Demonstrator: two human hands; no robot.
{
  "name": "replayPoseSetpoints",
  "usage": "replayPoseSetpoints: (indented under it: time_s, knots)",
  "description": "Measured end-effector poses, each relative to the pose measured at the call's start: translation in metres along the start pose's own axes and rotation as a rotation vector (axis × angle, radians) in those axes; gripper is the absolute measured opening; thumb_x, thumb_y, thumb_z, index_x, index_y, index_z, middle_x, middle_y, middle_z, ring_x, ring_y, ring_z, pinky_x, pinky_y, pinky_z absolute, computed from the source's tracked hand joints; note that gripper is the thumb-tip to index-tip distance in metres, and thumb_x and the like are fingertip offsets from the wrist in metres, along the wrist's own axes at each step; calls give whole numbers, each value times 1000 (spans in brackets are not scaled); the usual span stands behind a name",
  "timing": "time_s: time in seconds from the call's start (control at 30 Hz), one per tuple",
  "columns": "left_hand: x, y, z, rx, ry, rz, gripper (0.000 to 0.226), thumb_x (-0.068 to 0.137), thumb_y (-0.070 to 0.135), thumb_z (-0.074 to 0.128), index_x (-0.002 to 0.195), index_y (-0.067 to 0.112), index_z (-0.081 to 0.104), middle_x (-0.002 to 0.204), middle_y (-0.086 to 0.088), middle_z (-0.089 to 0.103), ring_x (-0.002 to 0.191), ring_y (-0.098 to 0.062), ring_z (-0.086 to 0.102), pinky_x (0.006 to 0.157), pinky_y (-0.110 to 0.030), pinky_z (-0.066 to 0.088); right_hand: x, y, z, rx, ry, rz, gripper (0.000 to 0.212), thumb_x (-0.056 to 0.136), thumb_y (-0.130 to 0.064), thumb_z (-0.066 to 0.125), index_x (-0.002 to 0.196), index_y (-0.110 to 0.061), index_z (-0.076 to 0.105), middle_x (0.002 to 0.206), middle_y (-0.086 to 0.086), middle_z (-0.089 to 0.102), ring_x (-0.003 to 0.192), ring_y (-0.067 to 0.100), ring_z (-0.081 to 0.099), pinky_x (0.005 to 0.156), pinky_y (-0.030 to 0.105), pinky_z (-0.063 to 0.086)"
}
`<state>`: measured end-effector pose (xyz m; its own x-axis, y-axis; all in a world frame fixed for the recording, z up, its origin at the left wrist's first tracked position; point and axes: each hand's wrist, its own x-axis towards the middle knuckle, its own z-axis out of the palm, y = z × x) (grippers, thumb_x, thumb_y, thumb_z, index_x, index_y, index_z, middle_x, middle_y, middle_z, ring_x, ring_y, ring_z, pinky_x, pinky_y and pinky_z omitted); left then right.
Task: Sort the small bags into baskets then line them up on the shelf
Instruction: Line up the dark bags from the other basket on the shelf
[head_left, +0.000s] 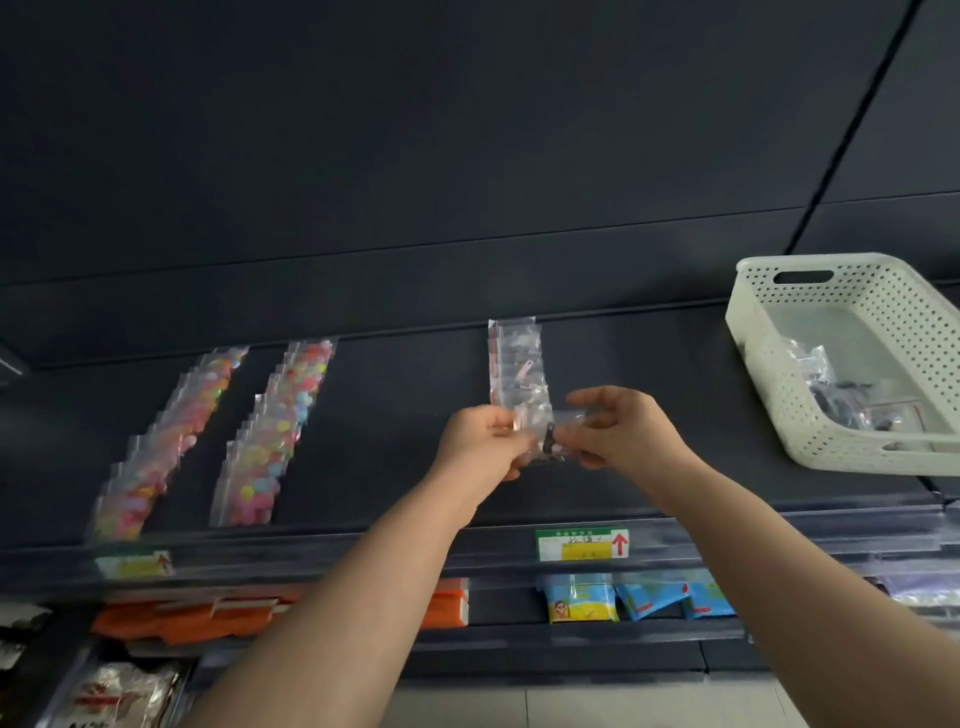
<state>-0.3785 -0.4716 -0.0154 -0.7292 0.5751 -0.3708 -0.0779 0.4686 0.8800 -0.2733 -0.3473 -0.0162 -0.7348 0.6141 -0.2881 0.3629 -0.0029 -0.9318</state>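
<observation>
- A person's two bare arms reach up to a dark shelf (405, 415) in a shop.
- The left hand (483, 441) and the right hand (623, 431) both pinch one small clear bag (545, 436) between them, each with curled fingers on one end. The bag is held just above the shelf and has small dark pieces inside.
- Directly behind it, a row of clear bags (517, 364) lies overlapping on the shelf and runs back to the rear wall.
- Further left lie two slanting rows of bead bags (275, 431), filled with pink, yellow and blue bits.
- On the right, a white perforated basket (769, 395) sits on the shelf with more loose clear bags (810, 374) in it.
- On the shelf edge is a green and yellow price label (582, 544) with a red arrow pointing up; its writing is too small to read. A second label (135, 565) to the left is blurred.
- On the shelf below are orange packets (192, 618) and blue packets (582, 597).
</observation>
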Motion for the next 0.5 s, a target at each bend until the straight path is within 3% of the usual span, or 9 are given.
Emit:
replayPoseSetpoints:
  time_s: [0.13, 0.27, 0.5]
  knots:
    - [1, -23, -13, 149, 31, -22, 15, 84, 9, 74, 97, 14, 69, 85, -3, 74, 76, -14, 71, 69, -27, 60, -2, 7, 16, -143, -72, 46, 59, 67, -8, 85, 118, -18, 59, 85, 1, 73, 76, 15, 71, 64, 23, 56]
    - [3, -37, -14, 235, 114, 30, 17, 78, 16, 80, 88, 19, 66, 74, 2, 74, 73, -13, 72, 74, -37, 61, -3, 16, 26, -335, 86, 0, 58, 63, -16, 88, 112, -23, 60, 77, -6, 71, 73, 10, 68, 74, 33, 59]
    - [12, -38, -6, 461, 174, 87, 28, 77, 35, 81, 84, 28, 54, 79, 10, 69, 78, -13, 66, 73, -39, 57, 2, 25, 31, -379, 284, -85, 56, 66, -22, 86, 114, -22, 57, 71, -13, 65, 72, 0, 58, 62, 20, 43]
